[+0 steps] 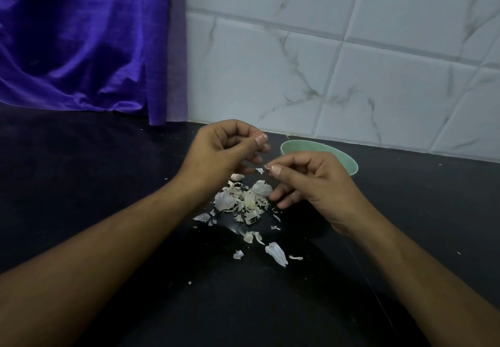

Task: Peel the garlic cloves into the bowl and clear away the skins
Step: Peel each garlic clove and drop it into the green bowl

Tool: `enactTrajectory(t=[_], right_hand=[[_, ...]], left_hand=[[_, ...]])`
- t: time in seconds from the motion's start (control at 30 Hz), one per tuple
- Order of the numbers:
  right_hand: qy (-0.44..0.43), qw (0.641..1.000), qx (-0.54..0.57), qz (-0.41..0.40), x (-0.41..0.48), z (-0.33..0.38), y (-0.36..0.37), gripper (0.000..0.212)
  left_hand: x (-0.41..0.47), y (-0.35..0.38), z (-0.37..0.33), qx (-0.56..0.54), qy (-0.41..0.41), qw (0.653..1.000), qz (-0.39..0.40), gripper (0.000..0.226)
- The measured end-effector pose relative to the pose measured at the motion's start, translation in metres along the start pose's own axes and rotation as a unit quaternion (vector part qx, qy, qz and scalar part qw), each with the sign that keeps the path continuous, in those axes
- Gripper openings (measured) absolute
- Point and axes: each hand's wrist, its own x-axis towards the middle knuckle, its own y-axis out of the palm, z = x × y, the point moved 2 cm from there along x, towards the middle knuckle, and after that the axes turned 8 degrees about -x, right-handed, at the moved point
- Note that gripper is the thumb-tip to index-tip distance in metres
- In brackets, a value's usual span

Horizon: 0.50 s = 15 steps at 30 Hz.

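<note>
A: Where's the garlic?
B: One clove [237, 176] lies on the black countertop [108, 184], just under the left hand [221, 151], touching the far side of the skin pile [243, 200] mid-surface.
A: And the hands?
B: The right hand [313, 184] pinches a skin scrap [262, 170] between thumb and forefinger. The left is curled, thumb near its fingertips. Whether it holds anything, I cannot tell.
A: The bowl?
B: The green bowl [349, 161] sits near the back edge by the tiled wall [351, 62], partly behind the right hand
</note>
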Motion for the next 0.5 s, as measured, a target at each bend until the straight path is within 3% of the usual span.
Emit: enactTrajectory(t=[0.07, 0.23, 0.43, 0.5], right_hand=[[-0.023, 0.999, -0.018, -0.024, -0.0006, 0.0008, -0.0014, 0.009], [-0.083, 0.984, -0.142, -0.072, -0.0011, 0.0012, -0.0064, 0.027], [-0.084, 0.983, -0.160, -0.040, -0.0020, -0.0014, -0.0037, 0.005], [-0.109, 0.970, -0.204, -0.078, -0.0031, -0.0001, -0.0070, 0.022]], left_hand=[[0.0004, -0.0006, 0.0016, -0.005, -0.019, 1.000, -0.002, 0.006], [-0.0001, -0.0013, 0.0040, -0.009, -0.047, 0.999, -0.007, 0.013], [-0.0018, -0.0002, 0.0052, -0.012, -0.066, 0.998, -0.002, 0.016], [-0.0019, 0.0005, 0.0052, -0.009, -0.070, 0.997, 0.000, 0.014]])
